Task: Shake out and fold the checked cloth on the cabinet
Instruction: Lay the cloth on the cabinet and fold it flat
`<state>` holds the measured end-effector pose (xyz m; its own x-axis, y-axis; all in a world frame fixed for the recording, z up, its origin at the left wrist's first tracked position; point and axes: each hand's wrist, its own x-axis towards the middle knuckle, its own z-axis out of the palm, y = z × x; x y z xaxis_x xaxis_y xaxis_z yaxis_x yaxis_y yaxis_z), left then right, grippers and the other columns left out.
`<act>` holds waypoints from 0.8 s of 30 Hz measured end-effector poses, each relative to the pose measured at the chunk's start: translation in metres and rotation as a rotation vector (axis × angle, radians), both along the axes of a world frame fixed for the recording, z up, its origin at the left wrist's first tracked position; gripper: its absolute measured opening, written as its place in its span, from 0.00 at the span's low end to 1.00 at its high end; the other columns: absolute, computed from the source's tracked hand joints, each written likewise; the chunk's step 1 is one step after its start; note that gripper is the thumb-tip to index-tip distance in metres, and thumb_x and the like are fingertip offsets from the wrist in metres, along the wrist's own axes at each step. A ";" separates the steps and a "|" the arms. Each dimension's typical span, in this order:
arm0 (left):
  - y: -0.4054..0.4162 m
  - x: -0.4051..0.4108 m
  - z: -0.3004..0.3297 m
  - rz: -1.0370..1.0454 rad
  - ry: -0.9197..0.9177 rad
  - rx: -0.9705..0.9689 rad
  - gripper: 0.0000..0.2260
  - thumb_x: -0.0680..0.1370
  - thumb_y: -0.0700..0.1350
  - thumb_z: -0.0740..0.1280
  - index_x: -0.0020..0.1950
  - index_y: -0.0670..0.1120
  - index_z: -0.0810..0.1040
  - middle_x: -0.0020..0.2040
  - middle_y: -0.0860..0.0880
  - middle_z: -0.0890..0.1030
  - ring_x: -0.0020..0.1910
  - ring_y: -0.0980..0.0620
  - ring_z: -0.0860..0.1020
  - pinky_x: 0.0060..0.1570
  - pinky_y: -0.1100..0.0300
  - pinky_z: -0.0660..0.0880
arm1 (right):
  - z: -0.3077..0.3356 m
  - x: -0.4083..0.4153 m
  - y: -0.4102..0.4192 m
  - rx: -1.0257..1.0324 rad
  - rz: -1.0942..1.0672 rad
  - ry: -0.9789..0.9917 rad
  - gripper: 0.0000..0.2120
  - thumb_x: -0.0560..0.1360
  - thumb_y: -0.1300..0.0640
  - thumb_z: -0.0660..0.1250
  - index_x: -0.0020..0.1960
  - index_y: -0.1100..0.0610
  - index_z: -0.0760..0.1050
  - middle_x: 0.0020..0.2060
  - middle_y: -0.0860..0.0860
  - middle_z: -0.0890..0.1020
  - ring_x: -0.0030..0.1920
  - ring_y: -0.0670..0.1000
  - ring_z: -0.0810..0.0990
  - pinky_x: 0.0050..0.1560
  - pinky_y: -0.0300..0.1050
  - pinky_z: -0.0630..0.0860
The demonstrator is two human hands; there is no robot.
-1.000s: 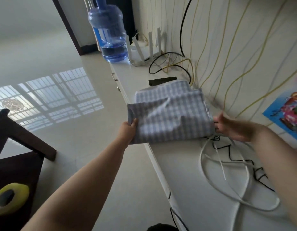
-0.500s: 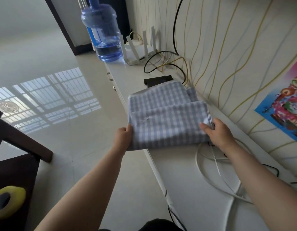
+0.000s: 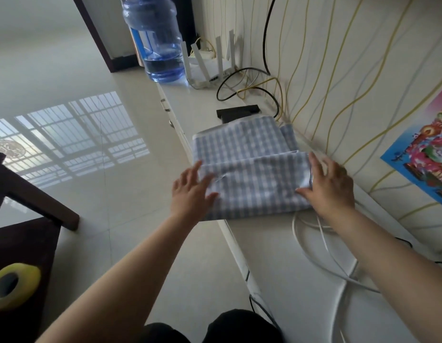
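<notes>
The blue-and-white checked cloth (image 3: 249,169) lies folded in layers on the white cabinet (image 3: 277,263), with its left edge reaching the cabinet's front edge. My left hand (image 3: 190,191) is at the cloth's left edge with its fingers spread and straight, touching the fabric. At the cloth's right edge, close to the wall, my right hand (image 3: 331,186) lies flat with straight fingers on the cloth. Neither hand grips anything.
White and black cables (image 3: 321,246) lie coiled on the cabinet just in front of the cloth. Behind it sit a black box (image 3: 237,112), a white router (image 3: 210,68) and a large water bottle (image 3: 158,40). A dark chair with a yellow tape roll (image 3: 12,288) stands at the left.
Both hands held the cloth's near corners before. They have let go, and now rest open on the folded cloth lying on the cabinet.
</notes>
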<state>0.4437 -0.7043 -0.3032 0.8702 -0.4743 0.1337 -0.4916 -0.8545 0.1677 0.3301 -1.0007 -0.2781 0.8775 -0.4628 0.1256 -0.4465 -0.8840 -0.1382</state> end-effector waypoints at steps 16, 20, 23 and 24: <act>0.000 0.000 0.005 -0.313 0.325 0.012 0.29 0.72 0.30 0.55 0.71 0.50 0.62 0.76 0.45 0.60 0.73 0.37 0.59 0.69 0.48 0.63 | -0.007 0.030 0.053 -0.052 0.511 0.459 0.46 0.71 0.44 0.66 0.74 0.41 0.35 0.75 0.46 0.33 0.76 0.59 0.37 0.71 0.66 0.42; 0.002 -0.003 0.028 -0.146 0.384 -0.563 0.11 0.71 0.33 0.70 0.49 0.44 0.80 0.50 0.48 0.78 0.50 0.46 0.78 0.52 0.56 0.73 | 0.023 0.023 0.051 -0.038 0.484 0.336 0.34 0.74 0.66 0.58 0.75 0.44 0.52 0.75 0.49 0.59 0.73 0.56 0.62 0.69 0.54 0.63; 0.015 -0.017 0.030 -0.037 0.421 -0.771 0.09 0.68 0.38 0.77 0.43 0.46 0.80 0.40 0.49 0.81 0.40 0.52 0.80 0.45 0.57 0.76 | 0.056 0.023 0.051 -0.032 0.490 0.458 0.31 0.74 0.64 0.59 0.72 0.41 0.59 0.68 0.48 0.72 0.61 0.55 0.75 0.53 0.49 0.75; 0.020 -0.023 0.029 -0.037 0.410 -0.812 0.09 0.67 0.40 0.78 0.41 0.47 0.80 0.37 0.50 0.81 0.37 0.55 0.78 0.40 0.60 0.75 | 0.068 0.022 0.052 -0.024 0.502 0.521 0.29 0.74 0.63 0.59 0.70 0.41 0.62 0.65 0.49 0.74 0.58 0.54 0.76 0.49 0.47 0.74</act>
